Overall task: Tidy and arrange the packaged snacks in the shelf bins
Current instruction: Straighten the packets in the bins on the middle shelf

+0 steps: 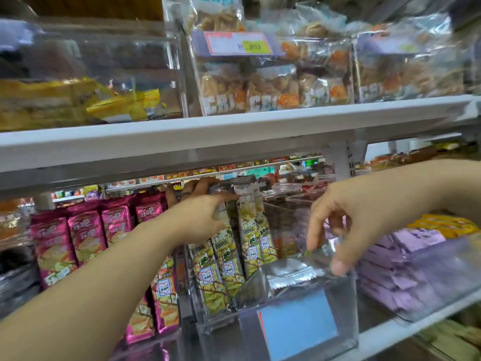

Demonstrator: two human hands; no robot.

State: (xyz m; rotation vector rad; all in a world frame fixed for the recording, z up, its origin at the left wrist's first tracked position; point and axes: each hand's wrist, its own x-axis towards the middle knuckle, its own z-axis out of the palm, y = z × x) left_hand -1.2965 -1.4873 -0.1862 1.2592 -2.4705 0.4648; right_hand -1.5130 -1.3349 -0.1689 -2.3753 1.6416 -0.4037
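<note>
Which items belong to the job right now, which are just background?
In the job: left hand gripping tall green-and-yellow snack packets; right hand over silver foil packets; clear plastic bin.
Background: pink foil packets; flat purple packs; clear pastry bags above; pink-edged price tag.
</note>
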